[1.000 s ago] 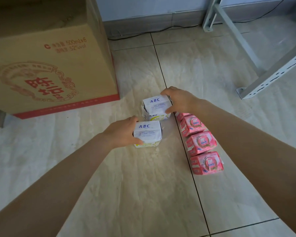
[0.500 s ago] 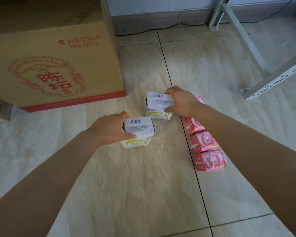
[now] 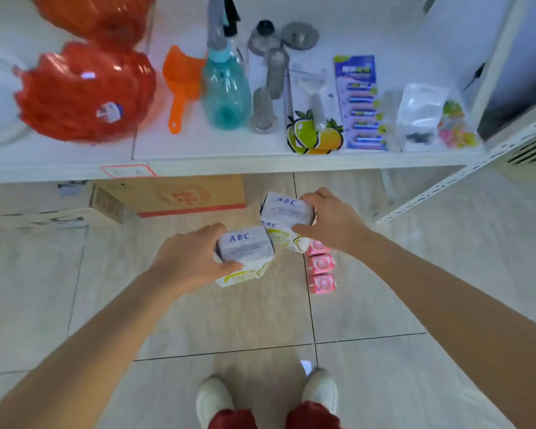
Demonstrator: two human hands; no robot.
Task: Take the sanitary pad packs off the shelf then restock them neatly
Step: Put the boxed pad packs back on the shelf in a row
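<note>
My left hand point(image 3: 188, 258) grips a white ABC sanitary pad pack point(image 3: 245, 255) held in the air above the floor. A second white ABC pack point(image 3: 287, 218) sits in the grip of my right hand point(image 3: 331, 221), a little higher and to the right. Below and to the right of both, a short row of pink pad packs point(image 3: 321, 267) lies on the tiled floor; my right hand and its pack cover the far end of the row. The white shelf point(image 3: 217, 153) runs across the upper part of the view, above both hands.
On the shelf stand red baskets point(image 3: 84, 91), an orange scoop point(image 3: 181, 85), a teal spray bottle point(image 3: 226, 91), a battery card point(image 3: 361, 103) and small packets. A cardboard box point(image 3: 180, 196) sits on the floor under the shelf. A white shelf bracket point(image 3: 446, 187) angles down at the right. My shoes point(image 3: 266, 397) are at the bottom.
Both hands have lifted their white packs off the floor. My view has risen and pulled back, so the shelf top and my feet now show.
</note>
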